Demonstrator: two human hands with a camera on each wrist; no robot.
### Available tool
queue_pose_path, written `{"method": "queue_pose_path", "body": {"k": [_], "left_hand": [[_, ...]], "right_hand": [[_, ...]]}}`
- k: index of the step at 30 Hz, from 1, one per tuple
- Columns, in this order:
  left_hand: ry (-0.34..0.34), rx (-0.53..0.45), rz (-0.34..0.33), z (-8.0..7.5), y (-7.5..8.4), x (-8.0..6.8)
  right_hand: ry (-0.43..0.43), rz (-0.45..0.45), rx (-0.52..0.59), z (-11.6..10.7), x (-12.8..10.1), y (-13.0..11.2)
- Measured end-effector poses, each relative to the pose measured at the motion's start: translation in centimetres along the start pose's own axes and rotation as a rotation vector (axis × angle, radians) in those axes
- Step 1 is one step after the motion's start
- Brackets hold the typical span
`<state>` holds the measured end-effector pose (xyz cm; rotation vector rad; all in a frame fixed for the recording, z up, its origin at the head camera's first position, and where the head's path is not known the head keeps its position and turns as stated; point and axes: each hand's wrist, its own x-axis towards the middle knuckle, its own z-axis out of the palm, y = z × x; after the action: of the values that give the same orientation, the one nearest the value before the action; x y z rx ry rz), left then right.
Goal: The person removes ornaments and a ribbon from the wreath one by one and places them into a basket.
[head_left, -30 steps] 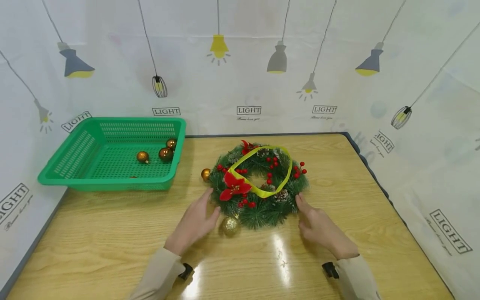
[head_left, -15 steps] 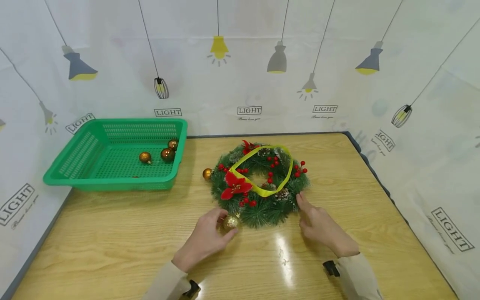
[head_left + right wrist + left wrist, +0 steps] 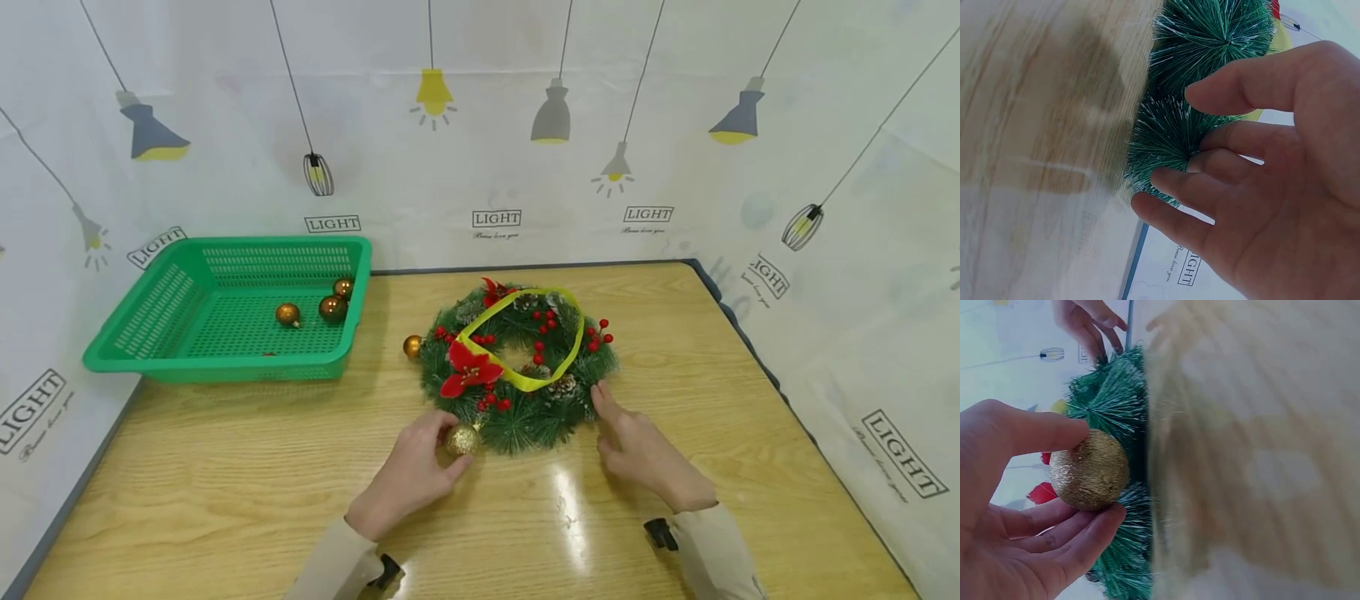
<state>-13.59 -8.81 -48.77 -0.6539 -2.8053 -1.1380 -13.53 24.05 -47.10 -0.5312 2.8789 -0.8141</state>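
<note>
A green Christmas wreath with red berries, pine cones and red flowers lies flat on the table. My left hand pinches a gold glitter bauble at the wreath's near left edge. In the left wrist view, the thumb and fingertips hold the bauble from opposite sides. At the wreath's right edge, my right hand rests with relaxed fingers against the greenery. The right wrist view shows its thumb and fingers apart beside the needles. A yellow ribbon loops over the wreath.
A copper bauble sits at the wreath's left edge. To the back left stands a green basket holding several copper baubles and a bit of something red. A printed curtain borders the wooden table behind and at the sides.
My left hand has moved from the wreath's left edge down to the gold bauble and taken hold of it, shifting it slightly toward the wreath. The right hand has stayed in place.
</note>
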Motion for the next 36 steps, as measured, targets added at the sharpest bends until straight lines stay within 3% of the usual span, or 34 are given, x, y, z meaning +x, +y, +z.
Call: {"method": "queue_pose_path", "body": {"k": [14, 27, 36], "left_hand": [[0.072, -0.083, 0.038, -1.4, 1.5, 1.0], [0.102, -0.082, 0.08, -2.2, 1.8, 2.1], [0.115, -0.063, 0.102, -1.9, 1.7, 1.8]], "right_hand": [[-0.013, 0.019, 0.018, -0.2, -0.1, -0.1], [-0.001, 0.003, 0.01, 0.0, -0.1, 0.2], [-0.004, 0.002, 0.022, 0.0, -0.3, 0.3]]}}
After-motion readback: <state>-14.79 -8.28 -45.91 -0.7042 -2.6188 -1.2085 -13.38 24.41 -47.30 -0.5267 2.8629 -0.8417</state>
